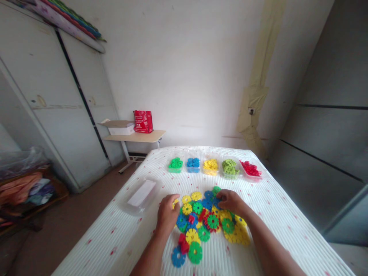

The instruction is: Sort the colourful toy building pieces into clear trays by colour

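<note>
A loose heap of notched plastic discs, in yellow, green, blue and red, lies on the table in front of me. My left hand point(168, 212) is at the heap's left edge, its fingers curled round a yellow notched disc point(175, 203) that shows partly between thumb and fingers. At the far right of the heap, my right hand point(232, 202) has its fingers bent down beside a blue notched disc point(208, 203) and a green notched disc point(216, 189). What its fingertips grip is hidden. Red blocks point(184, 244) lie nearer to me, by a green disc point(195, 252).
Along the table's far side stand several clear tubs sorted by colour: green point(175, 165), blue point(193, 165), yellow point(211, 166), light green point(230, 168), red point(251, 170). A clear plastic lid point(140, 195) lies left. Behind, a side table point(143, 137) carries a red bag point(143, 122).
</note>
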Tool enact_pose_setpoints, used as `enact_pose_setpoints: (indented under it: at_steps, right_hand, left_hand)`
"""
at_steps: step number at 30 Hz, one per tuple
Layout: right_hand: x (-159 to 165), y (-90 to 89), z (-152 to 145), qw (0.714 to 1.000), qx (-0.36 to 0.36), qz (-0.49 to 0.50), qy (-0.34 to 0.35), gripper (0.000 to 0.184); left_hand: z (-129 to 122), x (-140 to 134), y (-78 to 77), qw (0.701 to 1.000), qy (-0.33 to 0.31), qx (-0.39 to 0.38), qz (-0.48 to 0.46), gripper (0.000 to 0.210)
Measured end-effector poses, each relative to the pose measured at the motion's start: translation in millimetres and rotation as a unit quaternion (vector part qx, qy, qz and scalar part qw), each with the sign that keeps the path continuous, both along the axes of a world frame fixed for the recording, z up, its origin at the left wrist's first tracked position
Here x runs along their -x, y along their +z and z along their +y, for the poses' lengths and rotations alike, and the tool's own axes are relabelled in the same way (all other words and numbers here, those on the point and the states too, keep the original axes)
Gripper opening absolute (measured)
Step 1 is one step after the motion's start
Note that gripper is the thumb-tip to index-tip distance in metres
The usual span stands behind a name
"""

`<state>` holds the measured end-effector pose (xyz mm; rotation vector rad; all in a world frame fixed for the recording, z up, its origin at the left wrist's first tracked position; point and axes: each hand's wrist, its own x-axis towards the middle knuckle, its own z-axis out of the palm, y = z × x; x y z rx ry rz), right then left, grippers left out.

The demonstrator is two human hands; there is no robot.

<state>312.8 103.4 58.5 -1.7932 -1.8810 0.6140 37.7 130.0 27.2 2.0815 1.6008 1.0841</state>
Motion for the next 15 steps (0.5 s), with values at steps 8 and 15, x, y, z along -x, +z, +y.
enact_pose_setpoints:
  at_steps: [8,15]
  right_hand:
    - [3.3,7.4,-4.3,0.999,0.012,-0.049,0.019,0.040]
    - [5.6,6.9,-5.2,0.998,0.006,-0.060,0.017,0.038]
  left_hand:
    - [-0.3,0.6,-2.4,1.000,-0.005,-0.008,-0.010,0.031]
    - [-0.5,-0.6,-1.2,1.000,-0.008,-0.012,-0.013,0.030]
